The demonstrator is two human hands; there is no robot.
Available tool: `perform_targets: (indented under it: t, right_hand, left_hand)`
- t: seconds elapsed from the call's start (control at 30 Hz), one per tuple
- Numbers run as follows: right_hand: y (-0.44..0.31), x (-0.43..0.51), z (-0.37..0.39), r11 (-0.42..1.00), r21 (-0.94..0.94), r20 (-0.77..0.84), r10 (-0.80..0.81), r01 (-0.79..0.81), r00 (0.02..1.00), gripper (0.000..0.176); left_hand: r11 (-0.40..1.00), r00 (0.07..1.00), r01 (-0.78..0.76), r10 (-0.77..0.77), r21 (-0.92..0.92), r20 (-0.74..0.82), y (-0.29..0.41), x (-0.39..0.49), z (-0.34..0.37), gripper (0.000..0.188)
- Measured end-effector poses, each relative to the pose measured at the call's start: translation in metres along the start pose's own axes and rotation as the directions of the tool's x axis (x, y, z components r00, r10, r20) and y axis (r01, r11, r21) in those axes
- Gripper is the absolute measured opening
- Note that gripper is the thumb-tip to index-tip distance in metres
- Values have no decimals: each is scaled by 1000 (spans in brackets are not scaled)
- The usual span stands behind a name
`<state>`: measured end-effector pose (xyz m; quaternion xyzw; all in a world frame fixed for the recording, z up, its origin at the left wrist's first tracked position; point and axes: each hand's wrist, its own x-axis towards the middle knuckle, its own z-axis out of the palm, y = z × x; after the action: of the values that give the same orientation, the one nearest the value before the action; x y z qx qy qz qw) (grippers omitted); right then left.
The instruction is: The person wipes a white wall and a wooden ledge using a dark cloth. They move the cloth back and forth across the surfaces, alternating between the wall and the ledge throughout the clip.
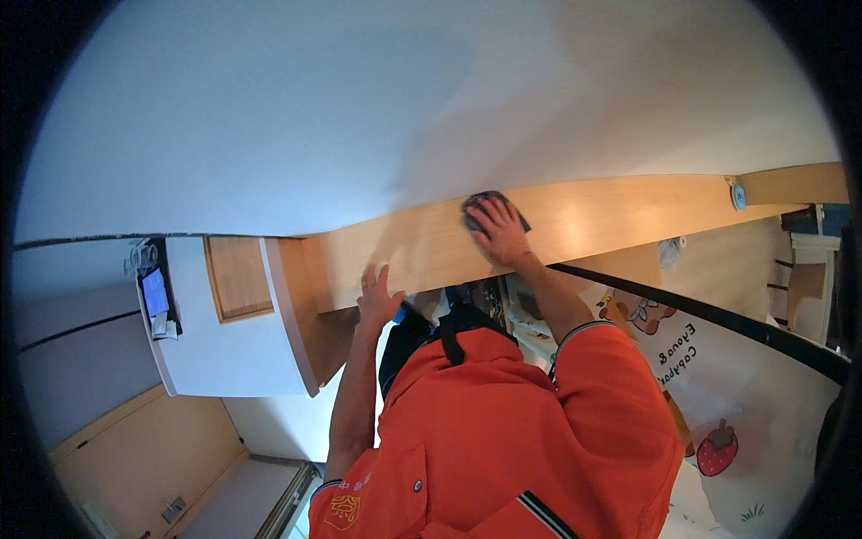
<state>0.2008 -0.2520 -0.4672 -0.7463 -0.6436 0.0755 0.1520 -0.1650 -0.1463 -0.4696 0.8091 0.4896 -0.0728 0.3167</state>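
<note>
My right hand lies flat over a dark grey cloth, pressing it onto the light wooden ledge. The cloth sits close to where the ledge meets the pale wall. Lower and to the left, my left hand holds nothing, its fingers apart. Its fingertips are over the front edge of the same ledge; whether they touch it I cannot tell.
At left is a white cabinet with a wooden recess, and a lit screen beside cables. A black rail runs diagonally at right, over a white printed sheet. A round blue object hangs at the ledge's right end.
</note>
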Motion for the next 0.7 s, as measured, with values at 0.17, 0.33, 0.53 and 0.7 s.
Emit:
perform_targets:
  t: [0.17, 0.33, 0.53, 0.7]
  right_hand:
    - [51, -27, -15, 973, -37, -97, 225, -229, 970, 59]
    - [65, -45, -3, 852, 10, -300, 502, -524, 811, 62]
    - [20, -79, 17, 872, -35, -201, 471, -487, 859, 67]
    - [-23, -74, 23, 973, 11, -128, 231, -231, 965, 64]
  left_hand:
    - [987, 990, -136, 138, -84, 24, 41, 16, 7, 88]
    - [991, 987, -133, 131, 16, 97, 51, 19, 4, 90]
    - [986, 979, -166, 162, 30, 123, 47, 21, 0, 91]
    - [979, 976, -202, 202, -8, 85, 47, 16, 2, 90]
